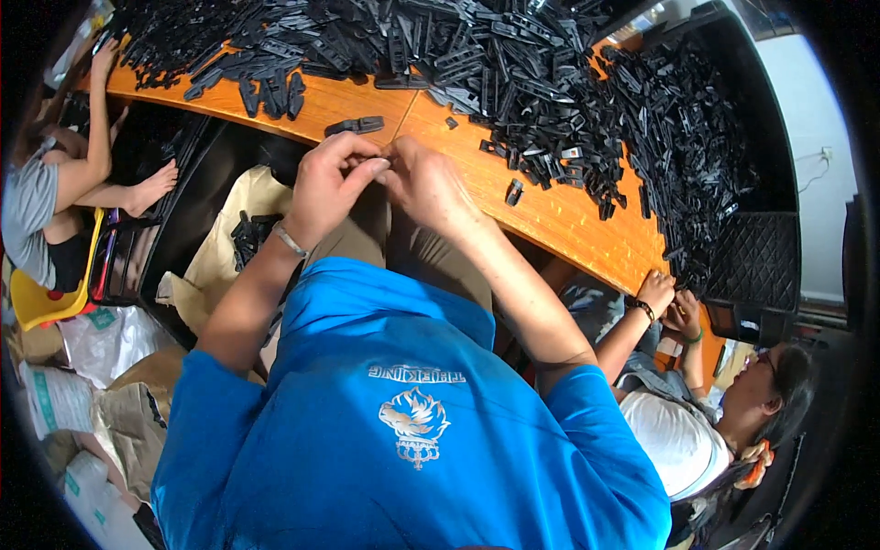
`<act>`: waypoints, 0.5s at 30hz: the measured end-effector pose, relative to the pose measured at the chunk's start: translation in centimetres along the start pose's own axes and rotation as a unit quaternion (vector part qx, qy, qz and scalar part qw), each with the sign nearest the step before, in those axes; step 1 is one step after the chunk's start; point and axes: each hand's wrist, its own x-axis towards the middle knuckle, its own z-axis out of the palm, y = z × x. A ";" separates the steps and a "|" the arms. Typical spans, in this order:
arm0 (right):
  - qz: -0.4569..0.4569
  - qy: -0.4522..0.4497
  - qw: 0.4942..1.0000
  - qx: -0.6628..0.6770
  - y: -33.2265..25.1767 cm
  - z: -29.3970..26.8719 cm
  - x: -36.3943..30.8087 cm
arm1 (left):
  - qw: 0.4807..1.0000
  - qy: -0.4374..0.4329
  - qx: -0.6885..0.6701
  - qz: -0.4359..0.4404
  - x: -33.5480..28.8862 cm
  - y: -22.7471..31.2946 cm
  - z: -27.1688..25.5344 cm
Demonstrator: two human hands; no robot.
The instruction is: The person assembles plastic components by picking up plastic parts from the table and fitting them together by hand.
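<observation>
My left hand (323,181) and my right hand (427,186) meet at the near edge of the wooden table (440,151). Thumbs and fingers of both are pinched together, almost fingertip to fingertip. Whatever sits between them is too small and too covered to make out. Just beyond my left fingers lies a long black plastic piece (356,126). A tiny black part (451,122) rests a little past my right hand, and a short black piece (515,192) lies farther right, near the table edge.
A large heap of black plastic parts (458,55) covers the far side, with another pile (678,147) at right. A co-worker's hands (667,302) work at the right edge; another person (55,183) sits at left. An open paper sack (229,229) holding black parts stands below left.
</observation>
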 end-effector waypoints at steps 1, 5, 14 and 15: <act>-0.048 0.038 0.997 0.055 0.0 0.6 -0.3 | 0.992 -0.012 -0.087 -0.086 -0.5 -0.1 -0.2; -0.104 0.108 0.989 0.012 -1.2 0.3 -1.9 | 0.930 0.014 -0.275 -0.245 -2.1 -0.6 1.2; -0.120 0.173 0.977 -0.026 1.3 -0.6 3.1 | 0.977 0.101 0.185 -0.012 1.9 -0.7 -1.9; -0.121 0.172 0.977 -0.026 1.5 -0.6 3.8 | 0.977 0.102 0.185 -0.013 2.2 -1.4 -2.1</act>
